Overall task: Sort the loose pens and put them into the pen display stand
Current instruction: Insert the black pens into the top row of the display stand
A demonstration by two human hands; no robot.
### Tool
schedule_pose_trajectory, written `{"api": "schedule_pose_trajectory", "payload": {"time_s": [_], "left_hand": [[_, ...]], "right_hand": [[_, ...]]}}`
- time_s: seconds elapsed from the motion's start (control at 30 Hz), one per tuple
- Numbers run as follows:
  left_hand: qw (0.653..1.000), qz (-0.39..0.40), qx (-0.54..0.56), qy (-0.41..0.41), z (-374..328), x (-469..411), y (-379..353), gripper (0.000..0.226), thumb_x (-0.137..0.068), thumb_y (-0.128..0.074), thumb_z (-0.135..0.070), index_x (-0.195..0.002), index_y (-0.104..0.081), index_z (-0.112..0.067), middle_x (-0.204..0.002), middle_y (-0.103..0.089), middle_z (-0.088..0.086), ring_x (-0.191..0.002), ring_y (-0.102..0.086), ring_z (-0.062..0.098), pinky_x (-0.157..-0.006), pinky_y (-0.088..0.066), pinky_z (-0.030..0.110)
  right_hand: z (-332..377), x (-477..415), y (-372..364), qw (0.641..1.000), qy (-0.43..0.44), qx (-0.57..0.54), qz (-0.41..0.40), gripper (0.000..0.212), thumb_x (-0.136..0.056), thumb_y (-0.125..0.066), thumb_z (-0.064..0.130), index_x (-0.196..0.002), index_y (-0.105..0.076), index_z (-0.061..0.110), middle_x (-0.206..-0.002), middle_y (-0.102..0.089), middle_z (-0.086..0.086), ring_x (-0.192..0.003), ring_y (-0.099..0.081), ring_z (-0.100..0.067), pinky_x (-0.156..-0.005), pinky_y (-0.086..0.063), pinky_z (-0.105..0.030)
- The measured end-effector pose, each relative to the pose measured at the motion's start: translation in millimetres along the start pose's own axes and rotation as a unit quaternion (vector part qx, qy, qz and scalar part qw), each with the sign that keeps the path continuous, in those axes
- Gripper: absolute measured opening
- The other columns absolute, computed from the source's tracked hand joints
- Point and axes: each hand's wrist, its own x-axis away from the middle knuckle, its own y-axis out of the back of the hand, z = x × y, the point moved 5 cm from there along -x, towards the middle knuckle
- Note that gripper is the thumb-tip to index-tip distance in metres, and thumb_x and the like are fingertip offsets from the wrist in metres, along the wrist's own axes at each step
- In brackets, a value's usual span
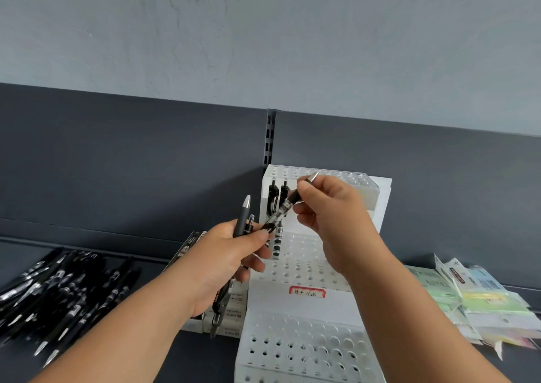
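Note:
A white tiered pen display stand (304,265) with rows of round holes stands on the dark shelf in front of me. Two black pens (278,198) stand in its upper tier on the left. My left hand (231,253) grips a bundle of black pens (243,218), tips pointing up and down. My right hand (328,215) pinches one clear-barrelled black pen (281,210) near its silver tip, held slantwise above the stand; its lower end reaches my left thumb. A pile of loose black pens (55,294) lies at the left.
A flat pen box (225,309) lies under my left hand beside the stand. Stacked pastel packets (474,300) sit on the shelf at the right. The grey back panel and a slotted upright (270,136) rise behind the stand.

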Motion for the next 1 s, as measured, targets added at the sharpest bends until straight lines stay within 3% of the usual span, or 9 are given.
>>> {"api": "schedule_pose_trajectory", "payload": {"time_s": [0.23,0.33,0.47,0.53,0.63,0.7,0.8,0.87,1.0], "left_hand": [[0.992,-0.084,0.098,-0.007,0,-5,13,0.006,-0.090,-0.061,-0.009,-0.094,-0.062,-0.006,-0.064,-0.060,0.003,-0.048,-0.044,0.009,-0.039,-0.032,0.019],[0.981,-0.132,0.138,-0.033,-6,-7,22,0.005,-0.088,-0.064,-0.013,-0.086,-0.062,-0.010,-0.060,-0.058,0.001,-0.046,-0.042,0.007,-0.038,-0.031,0.017],[0.978,-0.167,0.105,-0.065,-16,-8,23,0.016,-0.087,-0.066,-0.021,-0.079,-0.058,-0.010,-0.054,-0.053,-0.001,-0.043,-0.040,0.007,-0.036,-0.031,0.017],[0.980,-0.164,0.081,-0.073,-20,-8,19,0.020,-0.086,-0.067,-0.027,-0.079,-0.057,-0.010,-0.054,-0.052,-0.001,-0.043,-0.040,0.008,-0.037,-0.032,0.018],[0.984,-0.143,0.063,-0.081,-25,-9,10,0.026,-0.086,-0.066,-0.031,-0.085,-0.060,-0.006,-0.053,-0.050,-0.001,-0.042,-0.039,0.008,-0.037,-0.033,0.018],[0.986,-0.133,0.059,-0.080,-24,-9,8,0.031,-0.087,-0.065,-0.033,-0.090,-0.061,-0.002,-0.054,-0.050,-0.002,-0.043,-0.038,0.007,-0.037,-0.032,0.018],[0.988,-0.124,0.075,-0.060,-21,-9,10,0.020,-0.090,-0.062,-0.027,-0.083,-0.056,-0.009,-0.060,-0.047,0.000,-0.045,-0.036,0.008,-0.038,-0.031,0.019],[0.986,-0.128,0.102,-0.041,-18,-11,13,0.013,-0.091,-0.055,-0.013,-0.080,-0.048,-0.012,-0.065,-0.045,0.003,-0.048,-0.035,0.010,-0.039,-0.029,0.021],[0.982,-0.136,0.128,-0.033,-15,-14,13,0.011,-0.087,-0.046,-0.001,-0.081,-0.043,-0.009,-0.073,-0.050,0.008,-0.051,-0.039,0.014,-0.041,-0.030,0.024]], "right_hand": [[-2,-2,11,0.997,-0.034,-0.070,-0.020,0.008,-0.092,-0.056,0.007,-0.090,-0.058,0.015,-0.090,-0.070,-0.010,-0.073,-0.064,-0.016,-0.067,-0.051,-0.027],[-4,0,17,0.997,-0.008,0.064,-0.038,0.011,-0.089,-0.061,0.011,-0.095,-0.056,0.018,-0.097,-0.067,-0.004,-0.082,-0.063,-0.014,-0.069,-0.050,-0.021],[9,12,2,0.890,0.217,0.398,-0.048,0.021,-0.088,-0.064,0.025,-0.109,-0.062,0.029,-0.110,-0.057,0.017,-0.110,-0.044,-0.006,-0.092,-0.035,-0.024],[12,18,-14,0.855,0.295,0.425,-0.012,0.023,-0.086,-0.067,0.027,-0.109,-0.067,0.030,-0.109,-0.063,0.015,-0.110,-0.044,-0.010,-0.095,-0.032,-0.031],[13,21,-25,0.832,0.344,0.436,0.010,0.017,-0.084,-0.065,0.022,-0.099,-0.070,0.029,-0.085,-0.069,0.012,-0.092,-0.049,-0.016,-0.082,-0.038,-0.035],[15,17,-21,0.844,0.327,0.426,0.005,0.012,-0.088,-0.063,0.018,-0.094,-0.071,0.023,-0.072,-0.064,0.010,-0.082,-0.051,-0.018,-0.074,-0.044,-0.036],[19,2,3,0.933,0.219,0.285,-0.035,0.009,-0.090,-0.062,0.017,-0.089,-0.069,0.024,-0.073,-0.064,0.007,-0.067,-0.056,-0.009,-0.063,-0.048,-0.022],[21,-5,17,0.968,0.169,0.172,-0.067,0.010,-0.090,-0.062,0.016,-0.086,-0.065,0.025,-0.074,-0.065,0.006,-0.060,-0.054,-0.006,-0.056,-0.047,-0.015],[16,-11,22,0.981,0.147,0.091,-0.093,0.010,-0.089,-0.064,0.013,-0.085,-0.064,0.022,-0.081,-0.069,0.000,-0.079,-0.066,-0.019,-0.077,-0.057,-0.030]]}}
